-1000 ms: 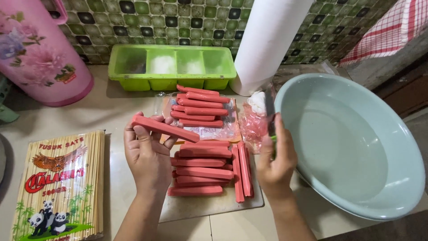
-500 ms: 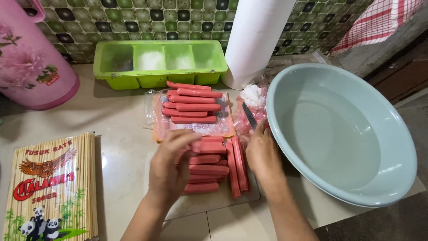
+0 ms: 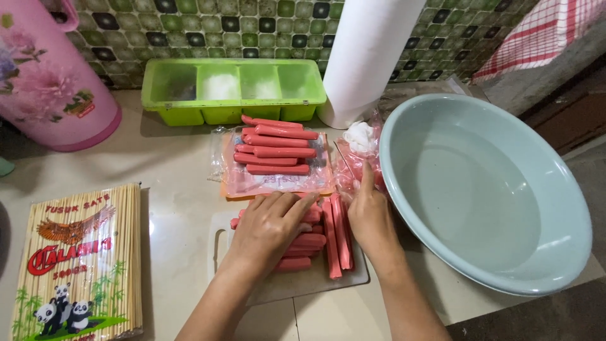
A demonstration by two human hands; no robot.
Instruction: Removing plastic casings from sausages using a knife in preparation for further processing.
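Both hands are seen low over a white cutting board (image 3: 252, 297) on a pale countertop (image 3: 177, 189). A stack of red sausages (image 3: 309, 243) lying across the board is pressed by the left hand (image 3: 268, 228), which is laid palm down with its fingers flat and spread; nothing is gripped by it. Just to the right, the right hand (image 3: 371, 218) is set on edge against two sausages (image 3: 338, 233) that lie lengthwise along the board's right side, its index finger stretched forward; whether anything is held beneath it cannot be told.

Behind the board, more red sausages (image 3: 278, 148) are piled on an opened plastic packet (image 3: 278, 183). A crumpled clear wrapper (image 3: 360, 155) is found beside it, near the right hand's fingertip. A large pale green basin (image 3: 568, 208) is placed at the right, close to the right hand. A green divided tray (image 3: 233, 110), a white paper roll (image 3: 366, 57) and a pink floral flask (image 3: 57, 88) are lined up against the tiled wall (image 3: 208, 25). A pack of bamboo skewers (image 3: 82, 265) is laid at the left.
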